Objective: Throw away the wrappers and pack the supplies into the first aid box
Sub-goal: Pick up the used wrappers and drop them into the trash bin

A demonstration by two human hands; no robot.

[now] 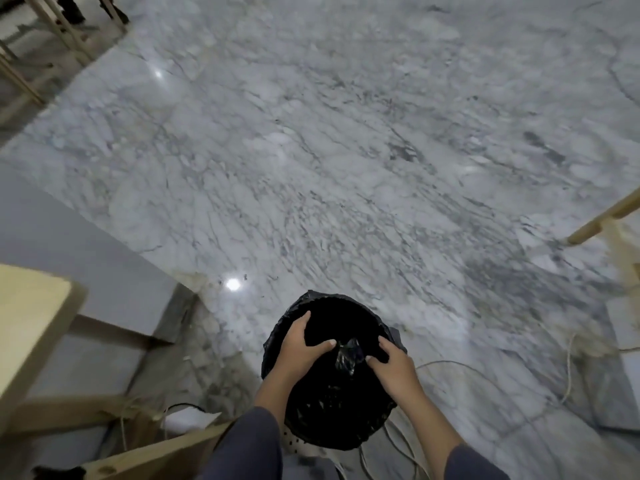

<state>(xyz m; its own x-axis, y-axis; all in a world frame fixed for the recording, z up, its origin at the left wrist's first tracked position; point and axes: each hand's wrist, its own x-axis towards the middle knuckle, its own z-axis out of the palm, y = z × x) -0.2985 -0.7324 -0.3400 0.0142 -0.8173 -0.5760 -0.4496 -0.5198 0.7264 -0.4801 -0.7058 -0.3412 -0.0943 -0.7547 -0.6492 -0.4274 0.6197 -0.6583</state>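
Note:
A waste bin [311, 427] lined with a black plastic bag stands on the marble floor at the bottom centre of the head view. My left hand [300, 344] and my right hand [394, 367] both reach over its dark opening. Between them sits a crumpled shiny dark piece [347, 356], either a wrapper or a fold of the bag. My right fingertips touch it; whether they grip it is unclear. My left hand has fingers spread, thumb pointing toward the piece. No first aid box or supplies are in view.
A light wooden table corner [31, 323] and its frame [145, 455] stand at the left. A pale cable [485, 367] loops on the floor right of the bin. Another wooden leg [602, 220] is at the right edge, and wooden furniture legs [62, 32] at top left.

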